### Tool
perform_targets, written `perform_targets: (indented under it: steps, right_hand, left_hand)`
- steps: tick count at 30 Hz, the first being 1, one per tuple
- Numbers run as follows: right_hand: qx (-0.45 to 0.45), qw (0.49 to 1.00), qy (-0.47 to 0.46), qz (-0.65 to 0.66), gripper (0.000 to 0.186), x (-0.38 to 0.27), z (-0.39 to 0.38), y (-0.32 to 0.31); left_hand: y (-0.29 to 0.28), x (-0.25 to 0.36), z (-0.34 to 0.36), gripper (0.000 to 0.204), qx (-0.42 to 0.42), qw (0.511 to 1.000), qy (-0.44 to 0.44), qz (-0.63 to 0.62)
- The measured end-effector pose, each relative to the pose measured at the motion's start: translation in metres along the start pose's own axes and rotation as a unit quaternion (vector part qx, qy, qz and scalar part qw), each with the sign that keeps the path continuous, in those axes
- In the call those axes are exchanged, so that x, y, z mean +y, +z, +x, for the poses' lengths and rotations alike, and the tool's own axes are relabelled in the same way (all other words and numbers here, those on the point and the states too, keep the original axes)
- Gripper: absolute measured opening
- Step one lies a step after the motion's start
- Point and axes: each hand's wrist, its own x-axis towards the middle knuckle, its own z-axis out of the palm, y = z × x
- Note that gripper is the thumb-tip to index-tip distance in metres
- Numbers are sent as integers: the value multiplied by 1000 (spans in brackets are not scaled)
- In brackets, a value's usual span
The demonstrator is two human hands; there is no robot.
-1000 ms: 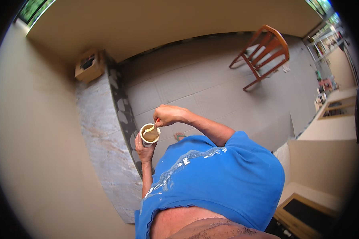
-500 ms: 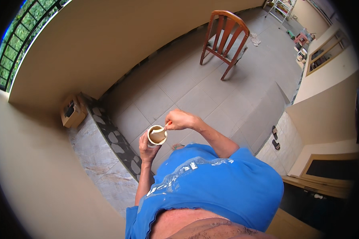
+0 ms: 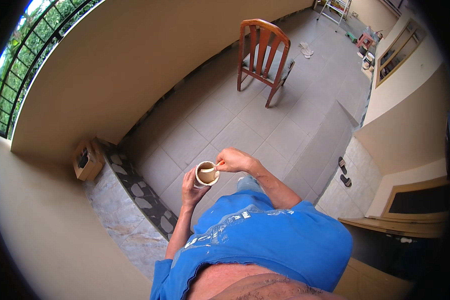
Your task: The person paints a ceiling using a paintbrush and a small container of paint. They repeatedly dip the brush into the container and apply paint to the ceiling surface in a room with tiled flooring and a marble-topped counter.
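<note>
My left hand (image 3: 190,187) is wrapped round a small white-rimmed cup (image 3: 200,178) with pale tan contents, and holds it upright in front of my blue shirt (image 3: 265,240). My right hand (image 3: 235,160) is closed on the short orange handle of a small tool at the cup's rim. The tool's pale end (image 3: 208,171) dips inside the cup; its exact shape is hard to make out.
A wooden chair (image 3: 265,55) stands on grey tiles (image 3: 210,125). Left are a stone-edged step (image 3: 120,210), cardboard box (image 3: 89,169) and railing (image 3: 17,75). Right are black slippers (image 3: 345,180). At the back are a ladder (image 3: 335,14), red stool (image 3: 364,41) and white cloth (image 3: 305,49).
Both hands and the cup have moved right in view, still together. The view has swung, so the chair sits further left and more railing shows. My right hand still works the tool inside the cup.
</note>
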Motion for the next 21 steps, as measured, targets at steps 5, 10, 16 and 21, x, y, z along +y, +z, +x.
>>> perform_targets:
  steps: [5, 10, 16, 21]
  right_hand:
    - [0, 1000, 26, -11, 32, 57, -33, -115]
    - [53, 998, 33, 17, 30, 165, -69, -221]
    - [98, 990, 94, 20, 32, 293, -120, -382]
    - [186, 969, 144, 75, 30, 378, -178, -477]
  left_hand:
    - [82, 56, 87, 84, -17, 1000, 17, -5]
    - [195, 119, 182, 82, -49, 998, 44, -22]
    - [349, 203, 325, 82, -117, 988, 81, -57]
    - [449, 271, 428, 84, -214, 962, 146, -88]
